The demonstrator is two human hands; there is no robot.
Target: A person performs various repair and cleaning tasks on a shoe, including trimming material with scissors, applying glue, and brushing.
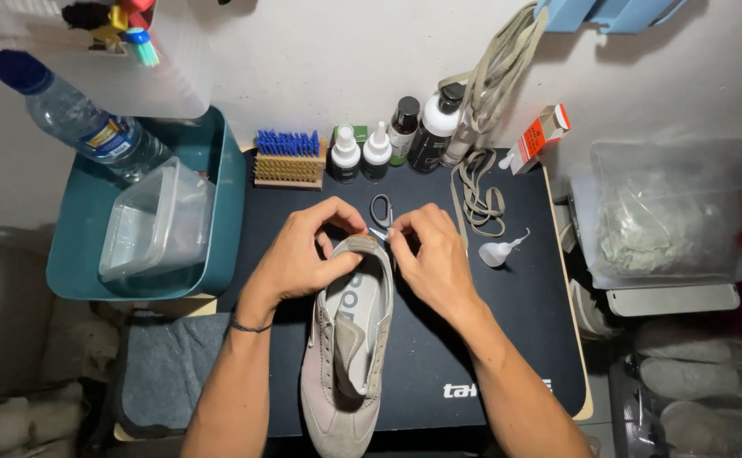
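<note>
1 shoe point(347, 365), centre-near on worktop point(523, 322), heel far. Left hand point(303, 254) closed on heel rim; right hand point(434, 254) pinches it too. 1 pr scissors point(381, 209) just beyond. Far edge: 4 bottles point(392, 140), 1 brush point(288, 161). Right: 1 dropper point(500, 251), 1 lace point(477, 199).

Under the fingers point(347, 222) of both hands, the heel of a shoe point(350, 356) on a mat point(473, 339). Just behind the fingertips, scissors point(381, 209); farther behind, a brush point(288, 159) and a row of bottles point(388, 144) against the wall. Right of the fingers, a small dropper bottle point(498, 251) lying on the mat, laces point(476, 197) behind it. Well left, a tub point(222, 212) with a clear container point(157, 222) in it.
</note>
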